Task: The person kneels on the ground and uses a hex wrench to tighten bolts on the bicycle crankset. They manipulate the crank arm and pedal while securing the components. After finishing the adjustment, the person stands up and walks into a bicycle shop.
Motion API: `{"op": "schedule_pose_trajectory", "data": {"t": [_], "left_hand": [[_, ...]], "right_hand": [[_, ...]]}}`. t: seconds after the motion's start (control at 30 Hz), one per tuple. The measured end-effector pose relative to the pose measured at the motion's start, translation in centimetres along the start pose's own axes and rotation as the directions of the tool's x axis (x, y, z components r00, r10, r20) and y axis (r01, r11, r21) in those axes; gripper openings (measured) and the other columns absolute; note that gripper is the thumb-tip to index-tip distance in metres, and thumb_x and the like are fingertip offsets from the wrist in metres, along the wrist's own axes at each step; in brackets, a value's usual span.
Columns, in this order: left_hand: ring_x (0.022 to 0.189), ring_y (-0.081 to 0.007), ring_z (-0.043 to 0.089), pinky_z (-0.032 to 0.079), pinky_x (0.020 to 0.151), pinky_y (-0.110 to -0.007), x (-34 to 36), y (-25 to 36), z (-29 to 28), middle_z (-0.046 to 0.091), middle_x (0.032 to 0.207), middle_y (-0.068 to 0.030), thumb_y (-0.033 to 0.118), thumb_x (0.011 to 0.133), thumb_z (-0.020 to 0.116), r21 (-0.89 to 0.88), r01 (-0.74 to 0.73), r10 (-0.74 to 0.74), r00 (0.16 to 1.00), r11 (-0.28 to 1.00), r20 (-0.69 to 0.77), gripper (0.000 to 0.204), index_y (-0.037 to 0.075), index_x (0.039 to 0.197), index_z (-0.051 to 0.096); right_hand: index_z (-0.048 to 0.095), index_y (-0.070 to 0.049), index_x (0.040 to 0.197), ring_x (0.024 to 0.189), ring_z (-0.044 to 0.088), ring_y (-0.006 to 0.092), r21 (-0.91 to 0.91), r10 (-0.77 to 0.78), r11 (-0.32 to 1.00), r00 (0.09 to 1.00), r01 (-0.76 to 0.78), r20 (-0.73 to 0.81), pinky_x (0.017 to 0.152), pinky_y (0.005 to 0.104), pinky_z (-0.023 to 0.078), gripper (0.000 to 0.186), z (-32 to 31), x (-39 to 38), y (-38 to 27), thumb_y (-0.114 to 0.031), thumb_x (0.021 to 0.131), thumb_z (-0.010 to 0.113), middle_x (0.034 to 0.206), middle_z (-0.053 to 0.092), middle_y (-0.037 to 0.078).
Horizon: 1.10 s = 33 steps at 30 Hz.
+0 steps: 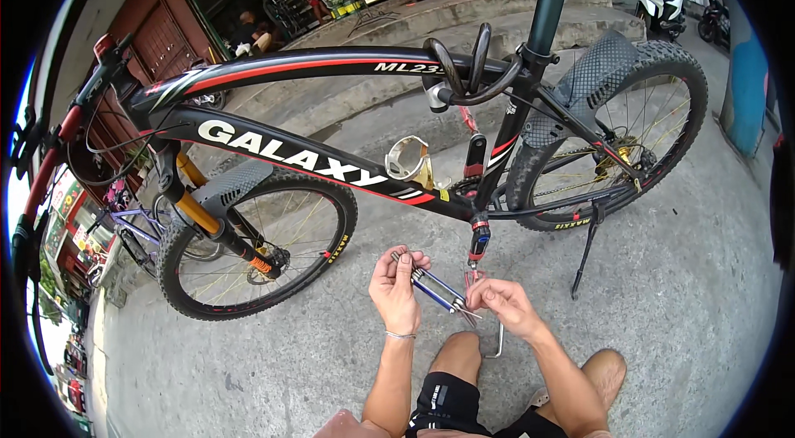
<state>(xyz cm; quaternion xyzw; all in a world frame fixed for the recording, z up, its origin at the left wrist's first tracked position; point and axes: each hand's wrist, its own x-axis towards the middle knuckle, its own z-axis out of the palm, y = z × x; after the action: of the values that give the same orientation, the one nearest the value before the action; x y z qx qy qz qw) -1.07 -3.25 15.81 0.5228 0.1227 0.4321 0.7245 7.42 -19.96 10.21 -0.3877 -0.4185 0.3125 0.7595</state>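
On grey concrete ground (662,297), we see a black bicycle (331,163) propped on its kickstand (587,249). Before it, we find a left hand (397,289) grasping one end of a blue-sided folding multi-tool (432,294); a right hand (505,305) curls its fingers at the other, whether gripping we cannot tell. The tool spans the space between both hands. We note a thin bracelet (401,335) circling the left wrist.

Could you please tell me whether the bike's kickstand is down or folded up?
Down: the kickstand slants from the bike to the ground.
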Motion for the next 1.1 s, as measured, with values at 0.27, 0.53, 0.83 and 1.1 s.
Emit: {"op": "schedule_pose_trajectory", "data": {"t": [0.27, 0.53, 0.83, 1.1], "left_hand": [[0.091, -0.0173, 0.065, 0.053, 0.08, -0.027, -3.3, -1.2, 1.7, 0.068, 0.099, -0.0131, 0.001, 0.091, 0.056, 0.267, 0.135, -0.231, 0.898, 0.954, 0.375, 0.018, -0.006, 0.107, 0.061], [0.094, -0.0197, 0.066, 0.052, 0.082, -0.028, -3.1, -1.9, 4.0, 0.068, 0.1, -0.0173, -0.002, 0.088, 0.06, 0.178, 0.22, -0.272, 0.891, 0.959, 0.363, 0.021, -0.008, 0.108, 0.06], [0.089, -0.0158, 0.064, 0.051, 0.08, -0.025, -3.6, -2.9, 4.5, 0.069, 0.097, -0.0106, -0.003, 0.084, 0.064, 0.312, 0.023, -0.171, 0.874, 0.95, 0.455, 0.019, -0.003, 0.103, 0.067], [0.086, -0.0133, 0.061, 0.052, 0.075, -0.025, -3.6, -3.5, 4.1, 0.065, 0.09, -0.0062, -0.002, 0.082, 0.067, 0.27, 0.179, -0.274, 0.885, 0.946, 0.376, 0.018, -0.002, 0.1, 0.067]], "right_hand": [[0.049, 0.001, 0.121, 0.102, 0.057, 0.0154, -0.126, -0.078, 0.991, 0.959, 0.045, -0.273, 0.088, 0.0305, 0.049, 0.037, 1.4, -0.9, 2.3, -0.006, 0.087, 0.064, 0.108, 0.059, 0.008], [0.044, 0.002, 0.126, 0.098, 0.059, 0.0141, -0.014, -0.08, 0.997, 0.904, 0.082, -0.421, 0.085, 0.0269, 0.05, 0.044, 0.8, -1.4, 1.7, 0.001, 0.086, 0.063, 0.11, 0.059, 0.009], [0.047, -0.001, 0.121, 0.086, 0.061, 0.0109, -0.072, -0.166, 0.986, 0.825, 0.151, -0.54, 0.072, 0.0222, 0.052, 0.039, 0.8, -1.7, 1.5, 0.0, 0.086, 0.064, 0.102, 0.06, 0.008], [0.057, 0.004, 0.104, 0.085, 0.06, 0.0085, -0.268, -0.203, 0.959, 0.874, 0.088, -0.441, 0.069, 0.0202, 0.051, 0.02, -0.3, -2.0, 0.9, -0.002, 0.086, 0.064, 0.104, 0.055, 0.004]]}}
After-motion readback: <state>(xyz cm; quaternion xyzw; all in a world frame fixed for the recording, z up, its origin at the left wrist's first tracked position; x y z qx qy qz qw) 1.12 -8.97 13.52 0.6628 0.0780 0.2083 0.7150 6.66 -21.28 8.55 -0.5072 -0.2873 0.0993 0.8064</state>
